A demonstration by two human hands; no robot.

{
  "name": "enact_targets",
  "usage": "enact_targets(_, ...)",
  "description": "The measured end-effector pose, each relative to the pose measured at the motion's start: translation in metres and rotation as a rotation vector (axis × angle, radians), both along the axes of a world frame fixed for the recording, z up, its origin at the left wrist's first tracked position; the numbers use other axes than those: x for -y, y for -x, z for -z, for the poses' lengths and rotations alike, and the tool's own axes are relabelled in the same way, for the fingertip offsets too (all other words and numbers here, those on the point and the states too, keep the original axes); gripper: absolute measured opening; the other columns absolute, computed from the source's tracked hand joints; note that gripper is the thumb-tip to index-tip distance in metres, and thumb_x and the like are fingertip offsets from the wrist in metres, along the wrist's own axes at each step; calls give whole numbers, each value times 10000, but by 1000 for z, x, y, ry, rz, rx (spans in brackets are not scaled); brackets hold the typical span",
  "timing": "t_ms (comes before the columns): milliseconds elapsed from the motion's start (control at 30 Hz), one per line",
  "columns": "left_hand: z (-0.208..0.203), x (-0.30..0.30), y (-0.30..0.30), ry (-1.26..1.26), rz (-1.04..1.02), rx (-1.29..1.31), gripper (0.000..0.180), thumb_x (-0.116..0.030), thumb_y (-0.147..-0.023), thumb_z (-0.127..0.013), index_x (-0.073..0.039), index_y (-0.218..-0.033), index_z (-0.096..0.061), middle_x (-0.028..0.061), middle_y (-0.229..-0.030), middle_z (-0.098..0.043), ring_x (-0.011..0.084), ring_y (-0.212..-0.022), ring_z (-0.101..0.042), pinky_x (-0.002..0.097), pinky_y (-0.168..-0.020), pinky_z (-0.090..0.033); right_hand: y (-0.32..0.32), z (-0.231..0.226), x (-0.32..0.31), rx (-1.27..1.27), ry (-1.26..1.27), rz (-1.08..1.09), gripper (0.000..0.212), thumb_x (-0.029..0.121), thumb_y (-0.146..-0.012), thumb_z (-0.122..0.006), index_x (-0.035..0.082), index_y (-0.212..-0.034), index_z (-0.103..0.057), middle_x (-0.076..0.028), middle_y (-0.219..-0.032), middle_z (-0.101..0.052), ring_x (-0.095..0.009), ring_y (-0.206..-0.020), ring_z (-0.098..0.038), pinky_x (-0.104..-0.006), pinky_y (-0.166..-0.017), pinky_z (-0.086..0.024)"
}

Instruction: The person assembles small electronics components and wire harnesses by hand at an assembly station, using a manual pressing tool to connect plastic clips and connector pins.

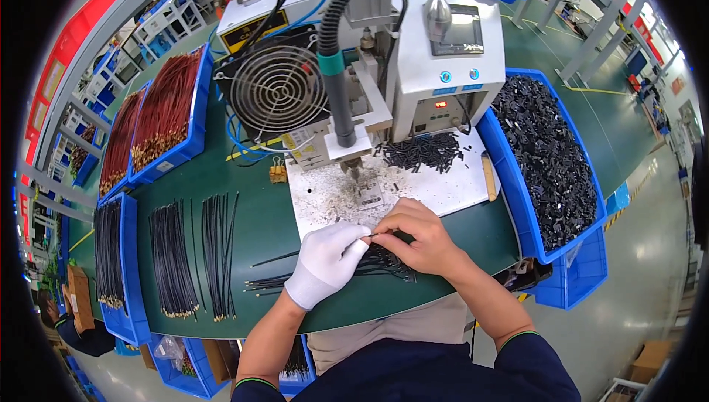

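Observation:
My left hand point(323, 260), in a white glove, and my bare right hand point(419, 238) meet over the near edge of a white work plate point(314, 188). Both pinch a thin black cable point(373, 236) between their fingertips; its end is mostly hidden. Beneath my hands a loose bunch of black cables point(267, 284) lies across the green table. Just beyond my fingers, a small metal fixture point(371, 195) rests on the speckled plate under the tip of a soldering machine point(342, 110). Farther back is a heap of short black tubes point(422, 152).
Two bundles of black cables point(173, 258) lie at left beside a blue bin of black cables point(129, 269). Behind are blue bins of red cables point(168, 99). At right stands a blue bin of small black parts point(546, 165). A fan point(281, 88) and a wooden-handled tool point(489, 176) are nearby.

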State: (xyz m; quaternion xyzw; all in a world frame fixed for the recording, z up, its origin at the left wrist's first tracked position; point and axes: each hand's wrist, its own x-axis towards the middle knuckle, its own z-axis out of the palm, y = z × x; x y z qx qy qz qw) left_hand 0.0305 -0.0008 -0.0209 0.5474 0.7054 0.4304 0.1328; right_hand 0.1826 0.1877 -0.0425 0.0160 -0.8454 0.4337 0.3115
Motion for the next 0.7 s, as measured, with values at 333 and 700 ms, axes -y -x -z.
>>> enact_targets(333, -9, 0, -4, -9, 3, 207, 140, -100, -1049, -778, -9, -1148, -815, 163, -959, -788, 321, -825, -769, 387, -752, -589, -2, -1, -3, -26, 5, -62, 124, 31, -906, -856, 36, -1013, -795, -77, -980, -781, -294, -920, -702, -404, -826, -547)
enact_targets(700, -7, 0, 3, 75, -152, 150, 158, -145, -1043, -784, 0, -1094, -816, 169, -939, -794, 278, -721, -742, 363, -704, -584, 15, -12, -66, 271, -519, 245, 126, 84, -939, -812, 78, -1060, -847, -54, -1047, -741, -311, -999, -654, -450, -905, -533)
